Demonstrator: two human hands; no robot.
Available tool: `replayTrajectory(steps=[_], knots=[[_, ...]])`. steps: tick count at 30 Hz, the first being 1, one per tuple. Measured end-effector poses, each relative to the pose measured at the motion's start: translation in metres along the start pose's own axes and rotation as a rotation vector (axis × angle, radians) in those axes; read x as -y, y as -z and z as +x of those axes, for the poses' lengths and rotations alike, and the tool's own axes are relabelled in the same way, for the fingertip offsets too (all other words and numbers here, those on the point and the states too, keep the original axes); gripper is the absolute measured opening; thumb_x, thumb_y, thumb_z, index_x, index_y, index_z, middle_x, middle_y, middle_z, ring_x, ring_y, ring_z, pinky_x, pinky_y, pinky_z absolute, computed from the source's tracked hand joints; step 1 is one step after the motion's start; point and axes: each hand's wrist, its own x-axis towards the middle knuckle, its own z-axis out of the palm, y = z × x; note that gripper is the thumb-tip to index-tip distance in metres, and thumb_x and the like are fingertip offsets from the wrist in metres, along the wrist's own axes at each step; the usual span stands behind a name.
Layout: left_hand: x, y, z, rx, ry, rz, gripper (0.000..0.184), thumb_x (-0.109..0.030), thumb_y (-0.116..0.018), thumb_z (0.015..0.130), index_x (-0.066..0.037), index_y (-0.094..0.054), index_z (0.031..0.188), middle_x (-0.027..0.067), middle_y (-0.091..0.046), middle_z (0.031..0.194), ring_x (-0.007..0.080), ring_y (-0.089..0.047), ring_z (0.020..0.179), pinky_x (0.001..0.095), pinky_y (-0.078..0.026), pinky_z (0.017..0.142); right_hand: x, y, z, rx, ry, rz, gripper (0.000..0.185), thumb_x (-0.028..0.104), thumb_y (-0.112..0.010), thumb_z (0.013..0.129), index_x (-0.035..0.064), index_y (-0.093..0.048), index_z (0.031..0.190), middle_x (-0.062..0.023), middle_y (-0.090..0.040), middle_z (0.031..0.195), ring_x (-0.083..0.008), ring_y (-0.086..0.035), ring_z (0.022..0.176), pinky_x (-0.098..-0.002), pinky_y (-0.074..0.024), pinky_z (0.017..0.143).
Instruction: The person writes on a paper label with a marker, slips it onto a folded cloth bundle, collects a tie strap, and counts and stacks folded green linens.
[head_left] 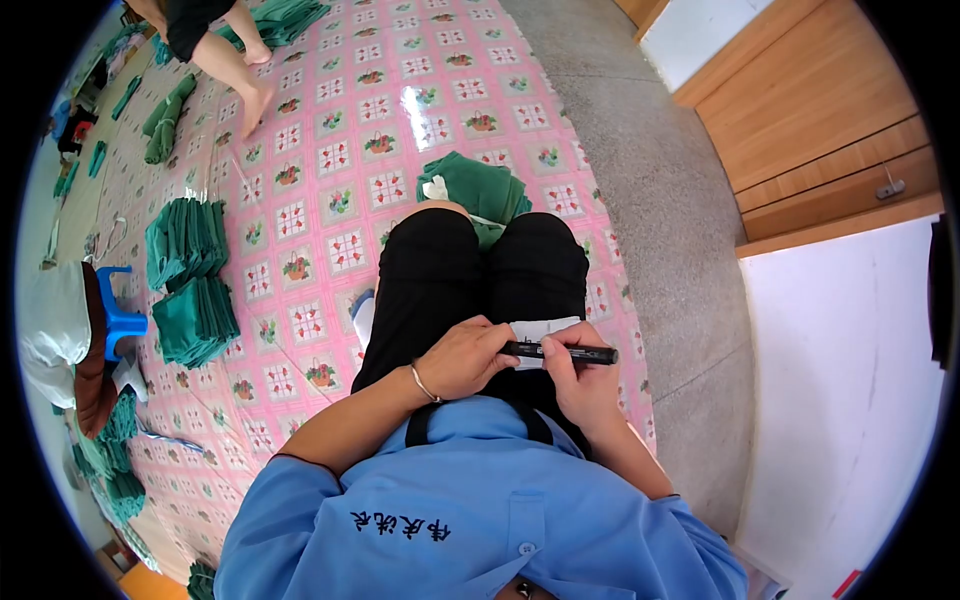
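Note:
A black marker (585, 354) lies sideways over my lap, above a white cloth or paper (545, 328) with a small dark mark on it. My right hand (580, 378) is closed around the marker. My left hand (466, 356), with a bracelet at its wrist, has its fingers pressed together at the marker's left end; it is closed on that end. Just beyond my knees a folded green cloth bundle (475, 190) with a white piece on it rests on the pink patterned sheet (345, 250).
Stacks of green cloth (190, 240) stand at the left, near a blue stool (122, 312). A rolled green cloth (168, 120) lies farther off. Another person's bare legs (228, 68) are at the top left. A wooden door (810, 100) and white wall are on the right.

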Motion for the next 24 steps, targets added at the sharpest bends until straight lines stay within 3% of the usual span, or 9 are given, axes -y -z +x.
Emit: replayTrajectory(steps=[7, 10, 12, 13, 14, 16, 19, 21, 24], knots=[[-0.015, -0.001, 0.007, 0.038, -0.028, 0.015, 0.022, -0.018, -0.068, 0.081, -0.003, -0.054, 0.090, 0.0131, -0.059, 0.076, 0.0330, -0.055, 0.074, 0.0421, -0.044, 0.067, -0.003, 0.002, -0.004, -0.092, 0.074, -0.005, 0.014, 0.008, -0.064, 0.086, 0.0029, -0.057, 0.075, 0.0006, -0.051, 0.060, -0.0045, -0.044, 0.056, -0.0230, -0.0353, 0.049], [-0.020, 0.002, 0.010, 0.088, -0.048, 0.072, 0.031, -0.025, -0.071, 0.079, -0.003, -0.055, 0.094, 0.0127, -0.059, 0.079, 0.0321, -0.054, 0.074, 0.0402, -0.044, 0.067, -0.003, 0.012, -0.001, -0.061, 0.056, -0.071, 0.016, 0.008, -0.064, 0.087, 0.0030, -0.056, 0.074, 0.0013, -0.050, 0.060, -0.0039, -0.043, 0.056, -0.0233, -0.0342, 0.048], [-0.029, 0.014, 0.023, 0.067, -0.195, 0.065, 0.045, -0.037, -0.074, 0.075, -0.004, -0.056, 0.098, 0.0110, -0.058, 0.083, 0.0309, -0.054, 0.077, 0.0373, -0.043, 0.068, -0.011, 0.022, -0.004, -0.114, -0.022, 0.215, 0.017, 0.011, -0.062, 0.089, 0.0039, -0.055, 0.076, 0.0016, -0.052, 0.061, -0.0043, -0.044, 0.053, -0.0229, -0.0344, 0.046], [-0.040, 0.025, 0.029, 0.108, -0.066, 0.071, 0.049, -0.035, -0.078, 0.068, -0.006, -0.057, 0.102, 0.0102, -0.058, 0.095, 0.0304, -0.056, 0.085, 0.0373, -0.039, 0.077, -0.009, 0.035, -0.006, -0.239, -0.049, 0.308, 0.017, 0.013, -0.060, 0.091, 0.0044, -0.055, 0.077, 0.0012, -0.052, 0.061, -0.0051, -0.045, 0.052, -0.0230, -0.0352, 0.045], [-0.037, 0.024, 0.033, -0.038, -0.042, -0.013, 0.050, -0.028, -0.079, 0.065, -0.007, -0.057, 0.105, 0.0111, -0.056, 0.099, 0.0301, -0.055, 0.087, 0.0380, -0.041, 0.077, -0.008, 0.049, -0.009, -0.370, -0.069, 0.393, 0.017, 0.016, -0.059, 0.092, 0.0049, -0.055, 0.079, 0.0008, -0.051, 0.061, -0.0058, -0.047, 0.051, -0.0230, -0.0361, 0.045], [-0.034, 0.020, 0.038, -0.119, 0.100, -0.100, 0.045, -0.009, -0.072, 0.069, -0.005, -0.057, 0.111, 0.0137, -0.055, 0.104, 0.0286, -0.055, 0.091, 0.0363, -0.045, 0.083, -0.018, 0.098, -0.022, -0.526, -0.120, 0.542, 0.018, 0.019, -0.057, 0.092, 0.0054, -0.056, 0.082, -0.0005, -0.053, 0.062, -0.0074, -0.049, 0.050, -0.0225, -0.0374, 0.045], [-0.027, 0.008, 0.050, -0.010, 0.044, 0.037, 0.038, -0.008, -0.069, 0.076, -0.004, -0.057, 0.111, 0.0127, -0.058, 0.099, 0.0274, -0.056, 0.092, 0.0356, -0.045, 0.084, -0.048, 0.163, -0.070, -0.650, -0.314, 0.162, 0.020, 0.022, -0.059, 0.090, 0.0024, -0.058, 0.088, -0.0024, -0.057, 0.063, -0.0102, -0.049, 0.049, -0.0267, -0.0390, 0.046], [-0.031, 0.000, 0.056, 0.070, 0.069, 0.081, 0.036, -0.010, -0.070, 0.076, -0.004, -0.058, 0.110, 0.0108, -0.057, 0.090, 0.0266, -0.056, 0.086, 0.0351, -0.045, 0.080, -0.084, 0.200, -0.122, -0.554, -0.530, -0.238, 0.027, 0.028, -0.063, 0.087, 0.0007, -0.061, 0.090, -0.0055, -0.059, 0.065, -0.0139, -0.052, 0.051, -0.0309, -0.0420, 0.049], [-0.038, -0.008, 0.063, 0.125, 0.170, 0.039, 0.034, -0.011, -0.070, 0.076, -0.003, -0.060, 0.107, 0.0088, -0.055, 0.085, 0.0241, -0.054, 0.080, 0.0331, -0.045, 0.074, -0.123, 0.235, -0.205, -0.377, -1.051, -0.576, 0.036, 0.039, -0.067, 0.084, 0.0040, -0.062, 0.086, -0.0060, -0.058, 0.063, -0.0156, -0.056, 0.053, -0.0291, -0.0423, 0.050]])
